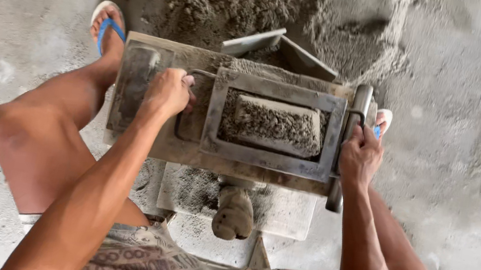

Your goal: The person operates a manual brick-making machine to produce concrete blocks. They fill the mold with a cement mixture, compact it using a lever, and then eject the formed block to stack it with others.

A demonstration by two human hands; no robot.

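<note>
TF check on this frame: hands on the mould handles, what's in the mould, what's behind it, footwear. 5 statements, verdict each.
1. The left hand grips the wire handle on the left side of the metal mould frame. True.
2. The right hand hangs free, away from the mould. False: it is closed on the handle at the mould's right side.
3. The mould holds a block of coarse grey mix. True.
4. The mix pile beyond the mould is bright red. False: it is grey.
5. The person is wearing closed boots. False: a blue-strapped sandal shows on the left foot.
</note>
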